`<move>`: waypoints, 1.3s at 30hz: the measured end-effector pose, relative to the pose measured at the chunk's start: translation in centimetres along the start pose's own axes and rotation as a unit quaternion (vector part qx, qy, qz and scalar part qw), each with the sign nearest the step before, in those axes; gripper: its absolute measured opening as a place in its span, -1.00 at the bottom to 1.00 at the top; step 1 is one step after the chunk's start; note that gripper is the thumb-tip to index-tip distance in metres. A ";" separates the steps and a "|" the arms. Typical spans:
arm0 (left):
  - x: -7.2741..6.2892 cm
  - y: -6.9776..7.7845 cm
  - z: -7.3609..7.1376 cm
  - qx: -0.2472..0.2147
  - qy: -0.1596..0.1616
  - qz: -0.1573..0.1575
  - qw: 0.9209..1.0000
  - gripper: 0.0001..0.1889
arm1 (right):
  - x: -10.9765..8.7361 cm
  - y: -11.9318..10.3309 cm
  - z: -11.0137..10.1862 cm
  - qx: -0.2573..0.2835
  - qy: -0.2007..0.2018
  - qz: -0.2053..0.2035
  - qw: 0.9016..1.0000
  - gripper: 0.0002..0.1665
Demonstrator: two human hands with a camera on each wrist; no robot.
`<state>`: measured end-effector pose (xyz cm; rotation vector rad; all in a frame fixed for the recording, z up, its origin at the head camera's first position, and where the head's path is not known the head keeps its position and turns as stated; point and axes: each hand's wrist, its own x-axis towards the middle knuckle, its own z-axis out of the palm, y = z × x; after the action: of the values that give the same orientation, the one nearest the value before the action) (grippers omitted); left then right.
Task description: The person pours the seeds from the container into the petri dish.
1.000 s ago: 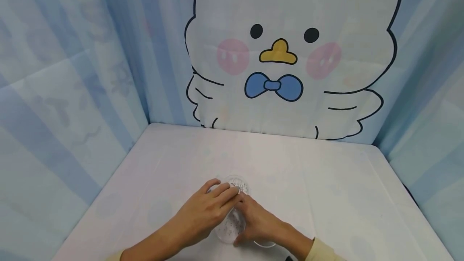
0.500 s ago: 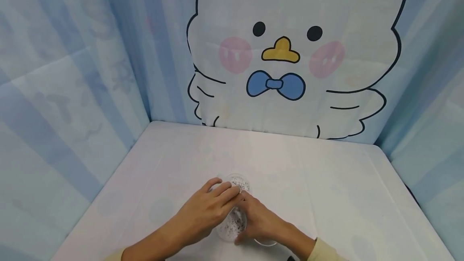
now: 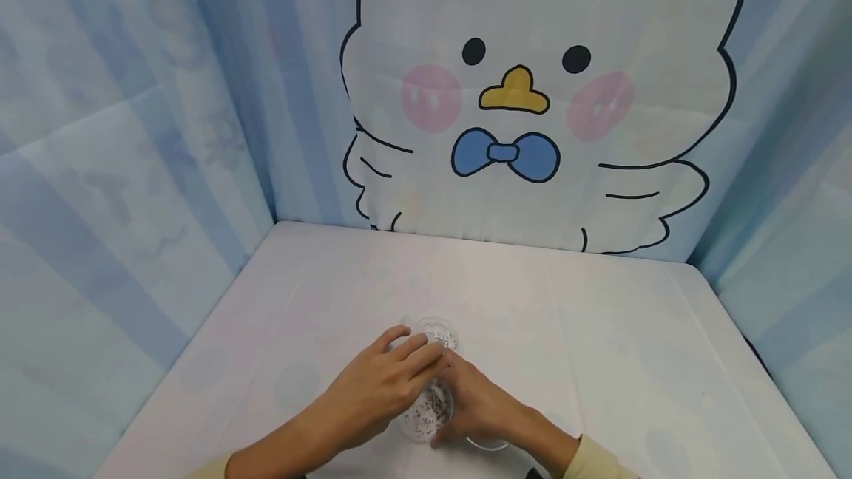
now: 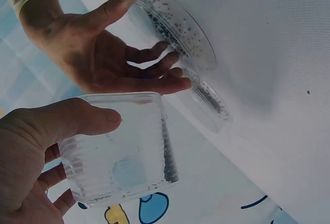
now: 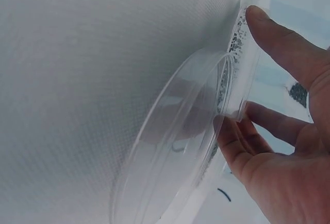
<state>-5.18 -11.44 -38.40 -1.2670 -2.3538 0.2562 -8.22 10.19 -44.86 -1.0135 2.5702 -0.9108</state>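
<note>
In the left wrist view, my left hand (image 4: pixel 56 131) holds a clear square plastic box (image 4: pixel 136 154), thumb across one face and fingers behind. Dark granules lie along the box's far side. The head view shows this hand (image 3: pixel 379 386) over a round petri dish (image 3: pixel 426 414) scattered with dark specks; the box is mostly hidden there. Around that dish curves my right hand (image 3: pixel 479 398), thumb on the near rim and fingers on the far side. Its thumb and fingertips meet the dish edge in the right wrist view.
A second petri dish (image 3: pixel 439 331) with specks sits just beyond the hands. A clear, round lid or dish (image 5: pixel 170 126) lies beside the near dish, partly under the right forearm in the head view. Printed fabric (image 3: pixel 299 58) encloses the white-covered table (image 3: pixel 599 331).
The dark specks in the near petri dish have become denser. Both hands keep nearly the same pose; the head view has shifted slightly.
</note>
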 end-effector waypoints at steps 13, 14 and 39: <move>0.2 0.0 0.0 0.008 -0.001 0.008 1.000 -0.23 | 0.1 0.1 0.0 0.008 -0.002 0.004 1.000 0.32; 0.3 0.0 0.0 0.009 -0.001 0.009 1.000 -0.24 | 0.1 0.1 -0.1 0.010 -0.002 0.004 1.000 0.34; 0.2 0.4 0.0 0.013 0.020 0.009 1.000 -0.34 | -0.2 0.4 0.2 0.004 0.007 -0.033 0.999 0.29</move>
<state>-4.97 -11.04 -38.45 -1.2709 -2.2994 0.2637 -8.24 10.45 -45.26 -1.1002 2.5573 -0.9467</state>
